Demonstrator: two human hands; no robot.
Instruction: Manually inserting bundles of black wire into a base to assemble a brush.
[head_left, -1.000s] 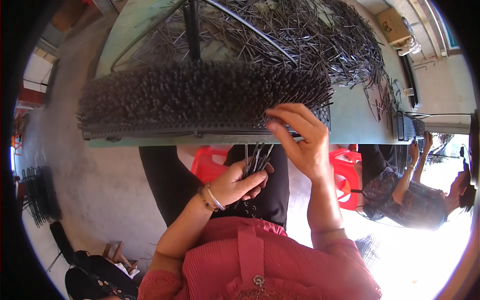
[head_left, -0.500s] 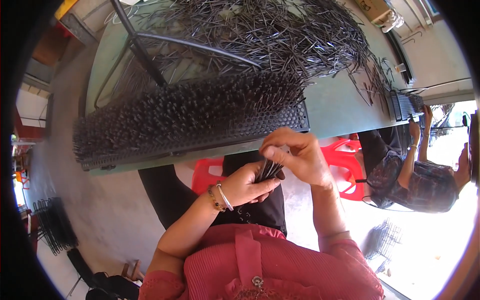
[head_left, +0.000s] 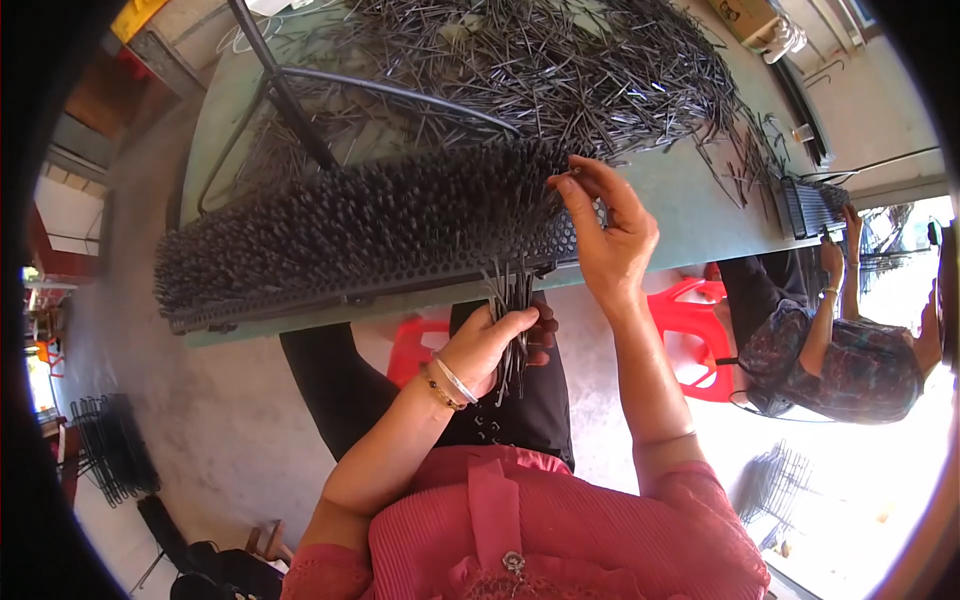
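The counter [head_left: 690,225] has its edge close along the near side of the perforated rack [head_left: 565,243], so a hard push might shift the rack over. A brushing finger could knock the crowded upright rods [head_left: 330,215] askew; a slack grip could spill the bundle of rods [head_left: 512,290] in front of the rack. The left hand [head_left: 487,345] is wrapped around that bundle; the right hand [head_left: 618,245], at the rack's right end, is nearly pinched, though I cannot tell whether on a rod.

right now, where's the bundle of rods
In the head view, the bundle is near the middle, in the left hand, in front of the bristly rack.
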